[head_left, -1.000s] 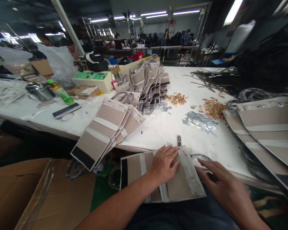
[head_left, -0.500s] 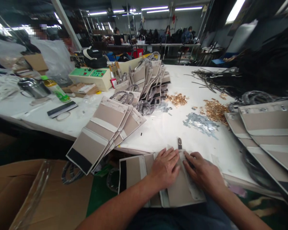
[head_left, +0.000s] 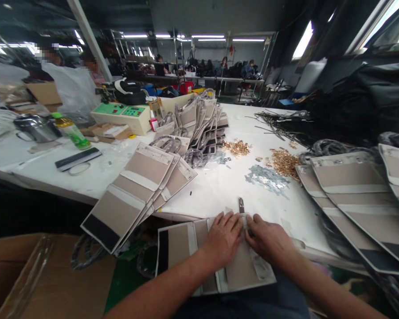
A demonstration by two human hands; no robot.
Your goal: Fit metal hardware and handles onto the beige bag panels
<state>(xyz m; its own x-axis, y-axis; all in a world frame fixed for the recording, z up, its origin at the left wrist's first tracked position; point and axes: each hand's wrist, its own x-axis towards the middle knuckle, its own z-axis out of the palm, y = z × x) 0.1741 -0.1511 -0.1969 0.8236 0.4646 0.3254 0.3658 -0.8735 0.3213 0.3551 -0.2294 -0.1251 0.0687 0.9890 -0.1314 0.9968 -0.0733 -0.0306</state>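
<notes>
A beige fabric panel (head_left: 242, 270) with pale bands and a black end strip lies across my lap at the table's front edge. My left hand (head_left: 222, 237) rests flat on it, fingers stretched toward the far edge. Right beside it, my right hand (head_left: 267, 239) has its fingers bent and closed on the panel's far right edge; what lies under the fingertips is hidden. A small dark tab with a metal fitting (head_left: 241, 205) sticks out past that edge between the hands, lying over the white table (head_left: 213, 195).
Stacked beige panels (head_left: 136, 177) overhang the table at left, with more panels (head_left: 346, 177) at right. Gold metal pieces (head_left: 284, 163) and flat grey pieces (head_left: 267, 178) lie in piles ahead. A green-topped machine (head_left: 123, 116), a bottle (head_left: 71, 130) and a cardboard box (head_left: 53, 279) are leftward.
The view has turned slightly right, so the table's things sit further left and more panels show at right. Both hands stay on the panel, the right one slightly nearer the tab.
</notes>
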